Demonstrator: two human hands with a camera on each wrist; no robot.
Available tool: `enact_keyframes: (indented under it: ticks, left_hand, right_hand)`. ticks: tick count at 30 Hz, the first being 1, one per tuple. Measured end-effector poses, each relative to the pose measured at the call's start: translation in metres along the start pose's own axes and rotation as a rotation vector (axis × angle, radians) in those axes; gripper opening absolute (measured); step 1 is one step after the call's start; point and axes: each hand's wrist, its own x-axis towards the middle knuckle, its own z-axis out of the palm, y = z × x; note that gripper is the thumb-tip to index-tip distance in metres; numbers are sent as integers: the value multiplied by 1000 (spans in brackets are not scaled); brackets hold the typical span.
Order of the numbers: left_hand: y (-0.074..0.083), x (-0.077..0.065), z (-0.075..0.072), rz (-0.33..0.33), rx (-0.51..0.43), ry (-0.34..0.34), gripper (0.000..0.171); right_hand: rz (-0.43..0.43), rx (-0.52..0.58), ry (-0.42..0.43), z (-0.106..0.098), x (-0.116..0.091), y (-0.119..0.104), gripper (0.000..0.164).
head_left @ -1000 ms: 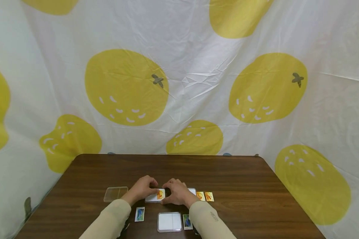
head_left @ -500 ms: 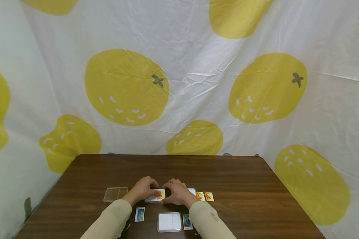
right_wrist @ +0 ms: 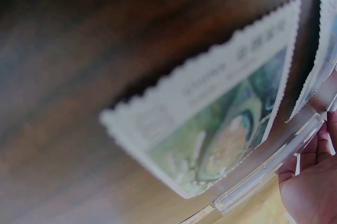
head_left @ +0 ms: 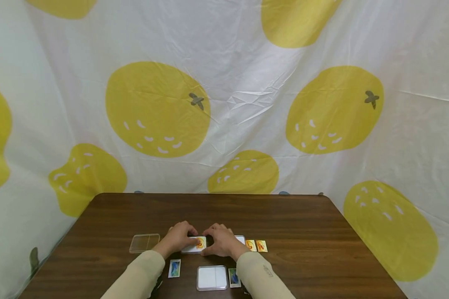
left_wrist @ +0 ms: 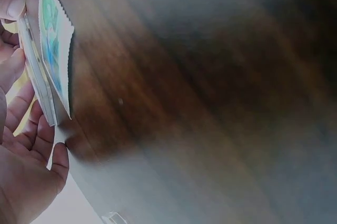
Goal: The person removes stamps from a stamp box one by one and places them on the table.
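Note:
A flat clear plastic case (head_left: 188, 249) with a white inside lies between my hands in the head view, an orange-and-yellow stamp (head_left: 201, 245) at its right end. My left hand (head_left: 177, 237) holds the case from the left, thumb over the stamp's left part and fingers toward the far edge. My right hand (head_left: 221, 241) grips around the right end, thumb at the near corner and index finger at the far one. The left wrist view shows the case (left_wrist: 39, 79) edge-on between fingers, close to a blue-green stamp (left_wrist: 55, 45).
Another white-backed case (head_left: 241, 239) sits partly behind my right hand, with two orange stamps (head_left: 251, 245) beside it. Nearer lie a white-backed case (head_left: 211, 278), a blue stamp (head_left: 174, 268) and a green-blue stamp (head_left: 234, 278). A clear lid (head_left: 144, 243) rests on the brown table (head_left: 307, 249).
My left hand has shifted slightly nearer, its thumb coming down over the orange stamp's left part. The right hand and the other things have stayed in place.

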Motion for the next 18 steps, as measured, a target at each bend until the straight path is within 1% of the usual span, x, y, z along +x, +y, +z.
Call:
enact_keyframes:
  ticks: [4,9,18]
  left_hand:
    - [0,-1,1,9,22,12,19]
    - [1,-1,1,-2,45,17,19]
    - [1,-1,1,-3,48,21,18]
  right_hand:
    - [1,1,-3,0,-1,0,58]
    - [-3,-3,-2,-1,-1,-1,58]
    - [-3,-7,-1,0,-1,0,58]
